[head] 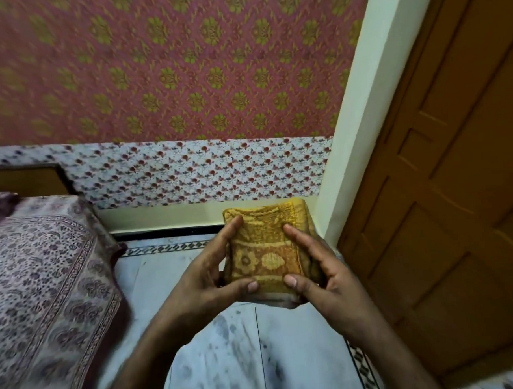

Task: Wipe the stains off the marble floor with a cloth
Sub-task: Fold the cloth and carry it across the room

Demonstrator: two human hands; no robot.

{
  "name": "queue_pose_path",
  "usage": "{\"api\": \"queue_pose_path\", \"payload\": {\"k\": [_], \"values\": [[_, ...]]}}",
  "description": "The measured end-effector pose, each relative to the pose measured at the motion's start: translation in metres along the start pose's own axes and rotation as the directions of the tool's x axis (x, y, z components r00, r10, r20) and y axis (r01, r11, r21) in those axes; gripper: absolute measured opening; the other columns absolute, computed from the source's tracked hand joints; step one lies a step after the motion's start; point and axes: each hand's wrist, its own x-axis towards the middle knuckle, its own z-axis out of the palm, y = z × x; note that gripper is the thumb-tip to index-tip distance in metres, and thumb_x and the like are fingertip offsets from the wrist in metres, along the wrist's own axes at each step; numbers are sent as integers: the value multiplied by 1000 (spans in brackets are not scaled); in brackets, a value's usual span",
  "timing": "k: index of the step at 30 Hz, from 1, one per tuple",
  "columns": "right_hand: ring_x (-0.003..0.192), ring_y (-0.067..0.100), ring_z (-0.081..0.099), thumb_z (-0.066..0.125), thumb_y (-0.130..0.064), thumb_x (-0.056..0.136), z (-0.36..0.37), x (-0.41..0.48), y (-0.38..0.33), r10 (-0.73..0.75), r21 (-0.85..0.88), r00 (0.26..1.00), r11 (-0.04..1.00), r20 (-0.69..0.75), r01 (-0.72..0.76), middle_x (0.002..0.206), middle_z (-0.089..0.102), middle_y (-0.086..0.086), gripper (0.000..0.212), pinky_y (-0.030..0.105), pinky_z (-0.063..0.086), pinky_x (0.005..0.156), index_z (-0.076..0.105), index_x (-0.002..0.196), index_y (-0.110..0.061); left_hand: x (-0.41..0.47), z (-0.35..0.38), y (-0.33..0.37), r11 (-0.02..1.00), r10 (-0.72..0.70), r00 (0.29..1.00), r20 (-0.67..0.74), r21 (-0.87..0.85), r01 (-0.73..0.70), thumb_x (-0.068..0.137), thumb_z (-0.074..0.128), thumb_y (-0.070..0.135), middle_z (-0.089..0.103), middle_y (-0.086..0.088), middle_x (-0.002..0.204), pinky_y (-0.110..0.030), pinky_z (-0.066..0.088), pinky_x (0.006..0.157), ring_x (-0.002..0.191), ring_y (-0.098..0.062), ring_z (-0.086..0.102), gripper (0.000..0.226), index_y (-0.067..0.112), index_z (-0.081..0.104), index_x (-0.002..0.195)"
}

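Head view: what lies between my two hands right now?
The folded yellow cloth fills the gap. The left hand and the right hand grip its opposite edges, holding it over the stained marble floor. The head view shows this.

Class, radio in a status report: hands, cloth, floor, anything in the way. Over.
Left hand and right hand grip folded yellow cloth, held in air. Dark stains on marble floor not yet wiped. Flanks: bed left, door right.

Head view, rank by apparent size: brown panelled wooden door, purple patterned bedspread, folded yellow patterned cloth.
1. Brown panelled wooden door, cropped by the frame.
2. Purple patterned bedspread, also cropped.
3. Folded yellow patterned cloth, smallest despite being nearest, gripped by left hand and right hand.
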Motion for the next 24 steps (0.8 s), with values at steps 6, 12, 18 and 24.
{"api": "queue_pose_path", "payload": {"k": [6,12,18,24], "values": [[141,-6,43,69,-3,96,7,-101,-36,35,53,997,998,-62,-32,152,41,-37,74,22,49,107,47,147,-52,-79,39,12,1000,-13,995,95,-9,14,65,94,30,43,12,158,-51,54,101,135,-25,56,101,49,40,149],[144,-3,41,71,-21,91,40,-220,-60,99,67,981,994,-165,-89,152,40,-38,71,39,45,117,43,147,-56,-175,73,12,1000,-20,976,215,-11,23,75,76,-1,40,15,159,-40,57,97,133,-15,58,95,44,35,148],[146,1,40,68,-19,91,82,-326,-91,170,67,958,985,-230,-158,152,41,-38,72,51,42,119,43,149,-54,-280,95,5,998,-54,971,231,-4,56,76,77,2,42,13,158,-41,57,98,137,-15,53,95,47,36,149],[144,-4,40,66,1,97,101,-416,-125,189,61,950,982,-248,-179,152,43,-34,73,42,43,119,44,153,-41,-371,121,15,999,-28,969,247,50,16,79,77,5,34,14,162,-42,55,101,142,-13,47,98,48,30,153]]}}
